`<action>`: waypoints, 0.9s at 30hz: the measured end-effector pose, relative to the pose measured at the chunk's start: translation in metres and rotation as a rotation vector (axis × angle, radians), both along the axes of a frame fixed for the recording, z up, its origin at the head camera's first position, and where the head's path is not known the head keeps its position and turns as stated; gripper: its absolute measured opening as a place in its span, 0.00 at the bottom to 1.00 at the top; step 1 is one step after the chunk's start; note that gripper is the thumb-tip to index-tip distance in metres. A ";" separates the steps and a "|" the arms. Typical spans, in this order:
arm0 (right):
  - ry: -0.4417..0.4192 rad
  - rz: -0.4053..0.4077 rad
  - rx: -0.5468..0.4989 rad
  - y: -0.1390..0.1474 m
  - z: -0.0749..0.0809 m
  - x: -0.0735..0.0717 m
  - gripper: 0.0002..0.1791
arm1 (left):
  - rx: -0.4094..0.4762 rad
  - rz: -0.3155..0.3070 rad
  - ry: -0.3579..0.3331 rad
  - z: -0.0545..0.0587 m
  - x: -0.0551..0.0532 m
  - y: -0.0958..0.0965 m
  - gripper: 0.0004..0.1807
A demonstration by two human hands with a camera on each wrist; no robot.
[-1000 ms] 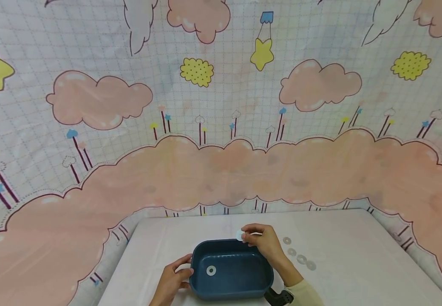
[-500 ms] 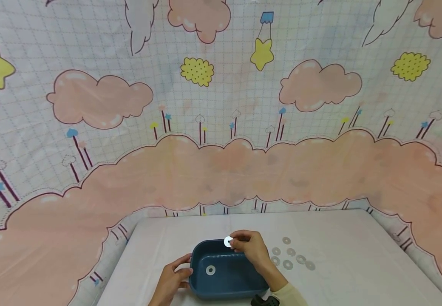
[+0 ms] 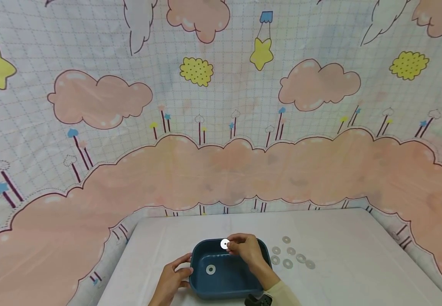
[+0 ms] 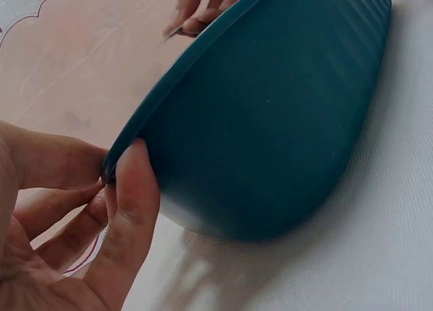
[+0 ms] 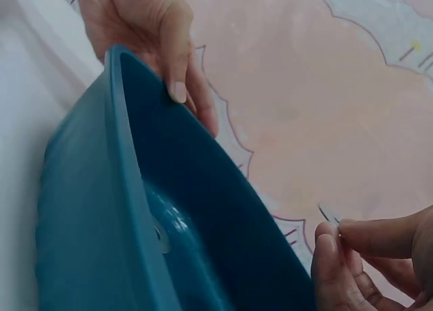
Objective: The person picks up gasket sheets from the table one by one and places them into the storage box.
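Observation:
A dark blue rectangular basin (image 3: 228, 291) with rounded corners stands on the white surface. My left hand (image 3: 169, 278) pinches its left rim between thumb and fingers; the left wrist view shows the thumb against the wall (image 4: 264, 122). Above the basin's far side, my right hand (image 3: 247, 250) pinches a thin flat washer (image 3: 225, 244) with a central hole, bright white in the head view and edge-on in the right wrist view (image 5: 329, 215). Another washer (image 3: 211, 269) lies flat on the basin floor, toward the left.
Several pale grey washers (image 3: 287, 264) lie scattered on the white tabletop (image 3: 343, 255) to the right of the basin. A patterned cloth backdrop (image 3: 221, 170) with clouds and stars rises behind the table. A dark watch (image 3: 258, 300) is on the right wrist.
My right hand has moved left and slightly nearer with the washer, over the basin's far rim. More washers on the table have come into view behind it. The left hand stays put.

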State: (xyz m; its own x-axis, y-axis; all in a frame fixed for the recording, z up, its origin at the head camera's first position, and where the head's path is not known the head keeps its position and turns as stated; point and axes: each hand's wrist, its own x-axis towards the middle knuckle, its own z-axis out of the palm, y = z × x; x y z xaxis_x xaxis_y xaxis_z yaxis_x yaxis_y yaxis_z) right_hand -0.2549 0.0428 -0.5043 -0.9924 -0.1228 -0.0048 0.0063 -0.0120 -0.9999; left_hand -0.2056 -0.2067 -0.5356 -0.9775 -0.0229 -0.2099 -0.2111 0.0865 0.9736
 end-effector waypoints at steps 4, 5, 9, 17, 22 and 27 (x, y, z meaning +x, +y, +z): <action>-0.054 0.029 -0.051 -0.001 -0.006 -0.002 0.13 | 0.001 0.000 -0.002 -0.001 -0.002 0.000 0.30; -0.064 0.035 -0.058 -0.001 -0.008 -0.003 0.13 | 0.001 0.000 -0.003 -0.001 -0.002 -0.001 0.30; -0.085 0.047 -0.067 -0.003 -0.014 -0.006 0.13 | -0.001 0.001 -0.008 -0.001 -0.004 -0.002 0.30; -0.111 0.021 -0.033 -0.007 -0.018 -0.005 0.12 | -0.001 0.001 -0.010 -0.003 -0.005 -0.002 0.30; -0.114 -0.007 0.042 -0.009 -0.017 -0.004 0.12 | -0.002 0.003 -0.014 -0.001 -0.005 -0.002 0.30; -0.092 -0.050 0.132 -0.008 -0.015 -0.004 0.13 | -0.001 0.004 -0.004 0.002 -0.005 0.000 0.30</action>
